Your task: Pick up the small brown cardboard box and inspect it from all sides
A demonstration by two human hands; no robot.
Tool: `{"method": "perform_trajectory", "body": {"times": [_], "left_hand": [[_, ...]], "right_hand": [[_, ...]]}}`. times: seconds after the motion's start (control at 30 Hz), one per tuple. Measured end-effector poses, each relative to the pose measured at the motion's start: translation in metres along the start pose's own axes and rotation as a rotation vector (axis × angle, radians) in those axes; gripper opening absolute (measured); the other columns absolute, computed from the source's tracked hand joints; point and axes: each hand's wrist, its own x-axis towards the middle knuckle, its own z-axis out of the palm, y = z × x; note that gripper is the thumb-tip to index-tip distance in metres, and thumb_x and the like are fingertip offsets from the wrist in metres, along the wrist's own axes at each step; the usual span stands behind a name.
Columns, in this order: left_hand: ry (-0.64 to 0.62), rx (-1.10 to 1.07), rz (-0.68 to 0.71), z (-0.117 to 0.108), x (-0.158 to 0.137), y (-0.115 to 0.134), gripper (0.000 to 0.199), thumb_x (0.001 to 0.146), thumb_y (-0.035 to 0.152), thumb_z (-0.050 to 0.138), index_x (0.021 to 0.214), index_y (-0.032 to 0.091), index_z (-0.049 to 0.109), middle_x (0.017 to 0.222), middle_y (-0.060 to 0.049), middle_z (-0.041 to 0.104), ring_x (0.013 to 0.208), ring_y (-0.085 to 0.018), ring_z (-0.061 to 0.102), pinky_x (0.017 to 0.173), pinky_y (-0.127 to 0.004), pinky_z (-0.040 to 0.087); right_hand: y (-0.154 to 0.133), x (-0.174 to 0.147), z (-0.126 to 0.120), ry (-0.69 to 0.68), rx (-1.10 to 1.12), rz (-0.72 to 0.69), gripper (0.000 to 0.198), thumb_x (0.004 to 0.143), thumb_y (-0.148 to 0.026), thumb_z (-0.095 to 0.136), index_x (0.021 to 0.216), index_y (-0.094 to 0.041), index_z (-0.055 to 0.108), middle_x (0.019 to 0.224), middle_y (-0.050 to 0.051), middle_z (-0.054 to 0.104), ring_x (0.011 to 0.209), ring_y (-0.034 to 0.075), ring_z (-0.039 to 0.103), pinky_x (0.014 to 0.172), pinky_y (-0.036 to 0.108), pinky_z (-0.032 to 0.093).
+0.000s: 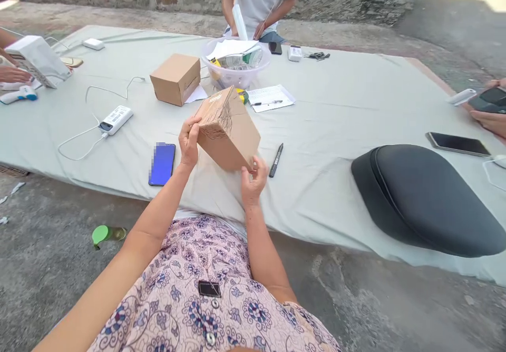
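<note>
A brown cardboard box (231,136), tilted, is held up over the near side of the cloth-covered table. Dark scribbled lines run over one of its faces and edge. My left hand (188,140) grips its left corner with the thumb in front. At the lower right corner my right hand (254,181) pinches the box between thumb and fingers. A black marker pen (276,160) lies on the cloth just right of my right hand. Left of the box, a phone with a blue screen (162,164) rests near the table edge.
Another cardboard box (176,79) sits beyond, beside a basin (236,72) full of papers and items. A clipboard with pens (271,99) lies nearby. A white power bank (115,120) with cable is left; a black padded seat (427,199) is right. Other people are around the table.
</note>
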Motion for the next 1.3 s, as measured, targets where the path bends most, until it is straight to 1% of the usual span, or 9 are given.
{"method": "perform_trajectory", "body": {"times": [0.07, 0.1, 0.23, 0.37, 0.57, 0.77, 0.97, 1.17, 1.3], "left_hand": [[-0.053, 0.078, -0.166, -0.002, -0.021, -0.014, 0.043, 0.103, 0.045, 0.028, 0.107, 0.021, 0.063, 0.112, -0.010, 0.071, 0.111, -0.021, 0.068, 0.098, -0.038, 0.057], [-0.078, 0.175, -0.187, -0.003, -0.032, -0.021, 0.038, 0.102, 0.040, 0.030, 0.099, 0.020, 0.063, 0.110, -0.011, 0.071, 0.111, -0.021, 0.067, 0.102, -0.038, 0.054], [-0.092, 0.263, -0.218, -0.009, -0.059, -0.039, 0.025, 0.096, 0.031, 0.042, 0.087, 0.019, 0.063, 0.115, -0.014, 0.069, 0.120, -0.024, 0.062, 0.113, -0.042, 0.045], [-0.098, 0.259, -0.253, -0.012, -0.060, -0.039, 0.030, 0.099, 0.034, 0.039, 0.104, 0.019, 0.064, 0.104, -0.010, 0.072, 0.100, -0.022, 0.067, 0.097, -0.037, 0.052], [-0.014, 0.061, -0.359, -0.012, -0.064, -0.030, 0.040, 0.099, 0.053, 0.042, 0.107, 0.019, 0.063, 0.111, -0.011, 0.071, 0.106, -0.020, 0.066, 0.100, -0.034, 0.050], [0.031, -0.099, -0.453, -0.011, -0.035, -0.031, 0.053, 0.097, 0.064, 0.038, 0.100, 0.018, 0.064, 0.112, -0.014, 0.072, 0.106, -0.022, 0.070, 0.087, -0.034, 0.056], [0.032, -0.342, -0.325, 0.019, -0.022, -0.042, 0.061, 0.094, 0.070, 0.042, 0.112, 0.019, 0.070, 0.116, -0.010, 0.074, 0.112, -0.023, 0.069, 0.101, -0.038, 0.054], [0.018, -0.261, -0.184, 0.024, -0.044, -0.052, 0.069, 0.096, 0.071, 0.033, 0.128, 0.019, 0.065, 0.136, -0.013, 0.067, 0.132, -0.025, 0.061, 0.112, -0.039, 0.049], [-0.011, -0.177, -0.114, 0.022, -0.050, -0.049, 0.075, 0.094, 0.074, 0.035, 0.136, 0.017, 0.060, 0.143, -0.017, 0.063, 0.137, -0.029, 0.058, 0.115, -0.041, 0.047]], "right_hand": [[-0.003, 0.002, -0.007, 0.160, 0.020, -0.015, 0.044, 0.088, -0.044, 0.052, 0.124, -0.019, 0.057, 0.127, 0.013, 0.058, 0.106, 0.020, 0.063, 0.086, 0.037, 0.057], [-0.004, 0.004, -0.010, 0.203, 0.028, -0.018, 0.043, 0.090, -0.045, 0.049, 0.124, -0.019, 0.057, 0.128, 0.014, 0.058, 0.108, 0.021, 0.063, 0.089, 0.038, 0.056], [-0.005, 0.007, -0.017, 0.170, -0.001, -0.050, 0.039, 0.093, -0.046, 0.046, 0.119, -0.019, 0.058, 0.131, 0.016, 0.060, 0.125, 0.025, 0.060, 0.096, 0.040, 0.053], [-0.004, 0.005, -0.016, 0.122, 0.003, -0.056, 0.041, 0.093, -0.050, 0.046, 0.119, -0.020, 0.057, 0.134, 0.016, 0.059, 0.128, 0.026, 0.059, 0.094, 0.041, 0.054], [0.000, 0.008, -0.015, 0.270, 0.061, 0.029, 0.059, 0.092, -0.063, 0.041, 0.127, -0.017, 0.054, 0.133, 0.018, 0.058, 0.116, 0.026, 0.063, 0.100, 0.046, 0.052], [-0.001, 0.010, -0.010, 0.143, 0.117, 0.195, 0.071, 0.092, -0.072, 0.039, 0.128, -0.014, 0.058, 0.130, 0.018, 0.062, 0.124, 0.028, 0.060, 0.109, 0.048, 0.048], [0.008, 0.004, -0.010, 0.107, 0.068, 0.226, 0.074, 0.093, -0.075, 0.034, 0.125, -0.015, 0.062, 0.125, 0.017, 0.068, 0.122, 0.028, 0.063, 0.109, 0.050, 0.049], [0.017, -0.004, -0.013, 0.075, 0.012, 0.237, 0.074, 0.097, -0.071, 0.025, 0.135, -0.017, 0.059, 0.136, 0.016, 0.065, 0.136, 0.029, 0.057, 0.118, 0.055, 0.041], [0.020, -0.006, -0.016, 0.036, -0.042, 0.177, 0.075, 0.093, -0.075, 0.033, 0.134, -0.017, 0.060, 0.136, 0.018, 0.065, 0.135, 0.031, 0.058, 0.117, 0.055, 0.042]]}}
